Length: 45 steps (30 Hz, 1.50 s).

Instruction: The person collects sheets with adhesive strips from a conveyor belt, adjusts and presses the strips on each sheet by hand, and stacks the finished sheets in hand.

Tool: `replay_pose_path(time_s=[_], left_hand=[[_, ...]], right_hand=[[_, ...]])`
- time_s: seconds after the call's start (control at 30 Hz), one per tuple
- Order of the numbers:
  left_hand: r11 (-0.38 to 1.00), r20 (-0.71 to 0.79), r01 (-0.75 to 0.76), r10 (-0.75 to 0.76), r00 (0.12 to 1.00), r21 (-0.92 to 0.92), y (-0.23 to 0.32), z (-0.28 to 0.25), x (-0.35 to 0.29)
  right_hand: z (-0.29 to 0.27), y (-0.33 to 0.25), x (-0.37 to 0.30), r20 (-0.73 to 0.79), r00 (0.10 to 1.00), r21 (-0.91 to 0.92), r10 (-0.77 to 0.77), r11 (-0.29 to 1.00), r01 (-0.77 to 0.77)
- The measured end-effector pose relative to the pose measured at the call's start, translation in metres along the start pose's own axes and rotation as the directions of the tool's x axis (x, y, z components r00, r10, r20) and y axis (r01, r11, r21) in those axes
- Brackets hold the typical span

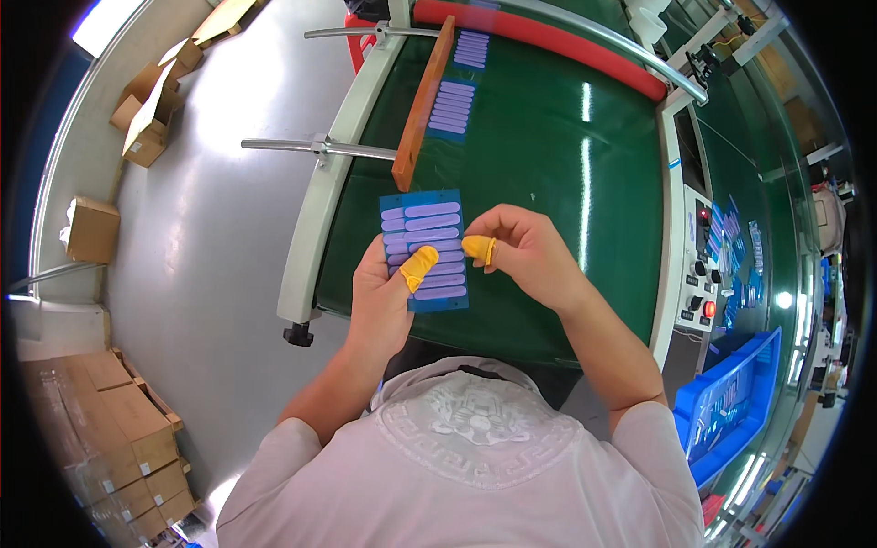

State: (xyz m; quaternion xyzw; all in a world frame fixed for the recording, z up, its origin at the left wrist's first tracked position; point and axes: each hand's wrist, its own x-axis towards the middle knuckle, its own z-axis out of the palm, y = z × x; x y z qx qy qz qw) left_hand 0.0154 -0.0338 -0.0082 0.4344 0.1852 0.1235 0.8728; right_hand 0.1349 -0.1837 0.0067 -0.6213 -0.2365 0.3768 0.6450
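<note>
My left hand (pixel 379 297) grips a blue panel (pixel 422 198) carrying several purple rounded strips in a stack. Its thumb, in a yellow finger cot (pixel 419 268), presses on the strips; the other fingers are hidden behind the panel. At the panel's right edge, my right hand (pixel 533 254) is closed in a pinch, its thumb in another yellow finger cot (pixel 479 247). Whether those fingertips hold the edge or something small cannot be made out. Farther along the green conveyor belt (pixel 534 164) lie two similar panels, the nearer panel (pixel 451 108) beside an orange-brown guide bar (pixel 426 105).
A red roller (pixel 548 41) and a metal rail cross the far end. On the right are a control box (pixel 697 265) with a lit red button and a blue bin (pixel 687 416) with loose pieces. Cardboard boxes (pixel 128 429) stand on the left.
</note>
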Motion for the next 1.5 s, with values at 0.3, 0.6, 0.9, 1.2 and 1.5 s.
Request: replay_pose_path(time_s=[0.3, 0.6, 0.9, 1.2, 1.5], left_hand=[[0.998, -0.034, 0.063, -0.064, 0.997, -0.012, -0.003, -0.007, -0.002], [0.999, -0.072, 0.029, -0.030, 0.997, -0.016, 0.009, -0.031, -0.007], [1.000, -0.130, -0.004, 0.005, 0.992, 0.013, 0.014, -0.037, -0.018], [1.000, -0.108, -0.022, 0.024, 0.994, 0.022, 0.016, -0.039, -0.017], [1.000, -0.076, -0.007, 0.009, 0.997, 0.031, 0.010, -0.039, -0.014]], right_hand=[[0.000, 0.003, 0.008, -0.004, 0.995, 0.141, 0.100, 0.985, -0.098], [-0.035, 0.006, 0.057, -0.203, 0.973, 0.208, 0.113, 0.976, -0.070], [-0.040, 0.016, 0.120, -0.321, 0.936, 0.129, 0.143, 0.986, -0.107], [-0.030, 0.009, 0.123, -0.448, 0.894, -0.238, 0.013, 0.962, -0.133], [-0.008, 0.031, 0.078, 0.064, 0.839, -0.983, -0.540, 0.110, 0.146]])
